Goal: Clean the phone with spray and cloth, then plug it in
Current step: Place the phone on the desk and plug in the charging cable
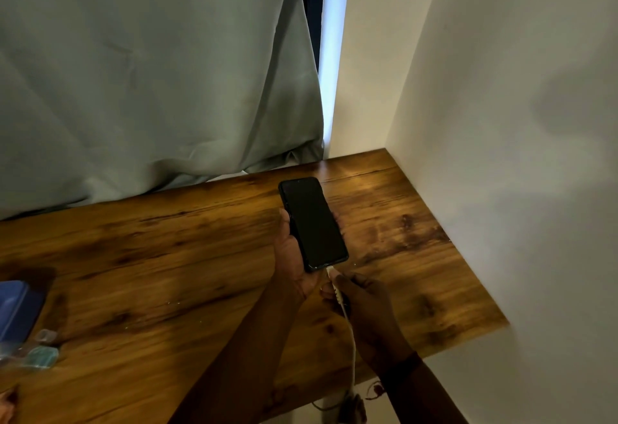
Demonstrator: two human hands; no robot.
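Black phone (pixel 314 223) in left hand (pixel 294 256), white cable (pixel 337 293) between right fingers (pixel 347 281).

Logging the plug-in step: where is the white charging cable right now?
Lower centre of the head view: the white charging cable is pinched in the right hand, its plug at the bottom edge of the phone.

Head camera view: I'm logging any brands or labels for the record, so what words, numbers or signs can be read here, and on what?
None can be read.
Phone: screen dark, no text showing.
White cable: no marking visible.
Blue item at the table's left edge: blurred, no text legible.
Small packets beside it: too blurred to read.
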